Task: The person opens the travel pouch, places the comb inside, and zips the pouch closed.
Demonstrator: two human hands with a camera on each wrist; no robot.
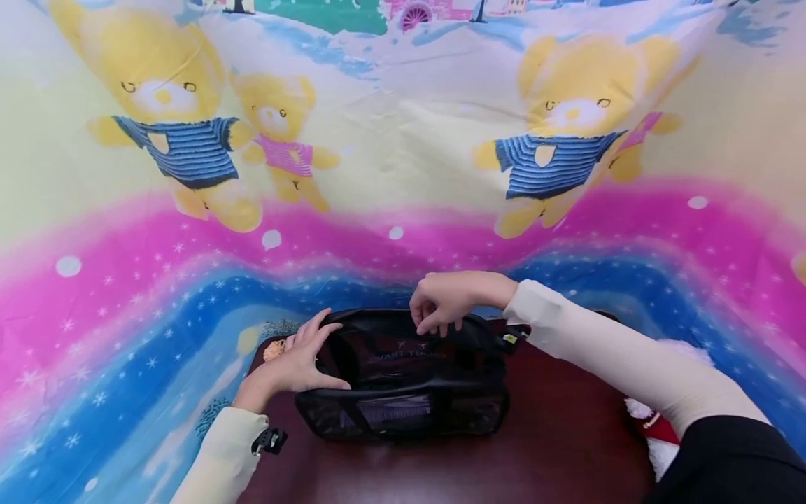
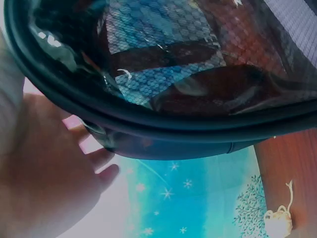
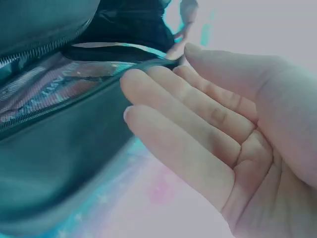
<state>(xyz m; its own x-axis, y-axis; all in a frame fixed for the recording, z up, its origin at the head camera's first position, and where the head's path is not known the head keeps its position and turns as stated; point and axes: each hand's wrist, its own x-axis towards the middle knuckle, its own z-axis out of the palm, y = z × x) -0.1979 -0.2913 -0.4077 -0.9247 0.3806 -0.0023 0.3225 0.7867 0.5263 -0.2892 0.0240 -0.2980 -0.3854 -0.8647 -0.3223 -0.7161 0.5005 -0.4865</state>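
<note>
A black toiletry bag (image 1: pixel 403 414) with see-through panels and pale lettering stands on the dark red table. Its top is unzipped, and zipper teeth show along the edge in the right wrist view. My left hand (image 1: pixel 301 362) holds the bag's left end, thumb on the front rim and fingers over the back rim. In the left wrist view its fingers curl against the outside. At the back rim, right of the middle, my right hand (image 1: pixel 443 301) pinches the edge between thumb and forefinger. Its other fingers (image 3: pixel 183 144) are loosely bent beside the black wall.
A small peach-coloured ball of yarn (image 1: pixel 274 350) lies behind the left hand, its loose end showing in the left wrist view. At the right table edge is a red and white plush item (image 1: pixel 658 427), partly behind the right sleeve. A bear-printed cloth (image 1: pixel 403 140) hangs behind the table (image 1: pixel 567 434).
</note>
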